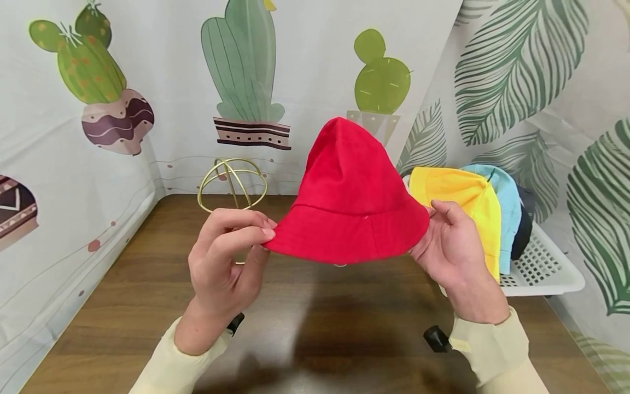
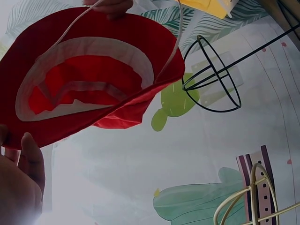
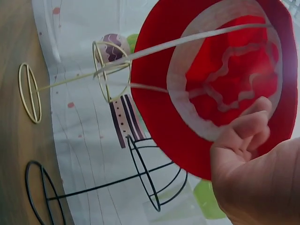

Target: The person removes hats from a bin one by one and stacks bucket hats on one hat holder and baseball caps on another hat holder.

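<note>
A red bucket hat (image 1: 351, 186) is held up over the table, crown upward and brim down. My left hand (image 1: 226, 262) pinches the brim's left edge between thumb and fingers. At the opposite edge, my right hand (image 1: 458, 257) grips the brim, palm facing up, some fingers hidden behind the cloth. The wrist views look into the hat's underside, where a white inner band (image 2: 140, 56) runs round the opening. A thin white cord (image 3: 201, 36) hangs in a loop from the hat.
A gold wire stand (image 1: 238, 183) stands at the back left of the brown table (image 1: 147, 284). A black wire stand (image 3: 110, 181) is mostly hidden behind the red hat in the head view. At right, a white basket (image 1: 556, 268) holds yellow (image 1: 453, 189), light blue (image 1: 509, 208) and dark hats.
</note>
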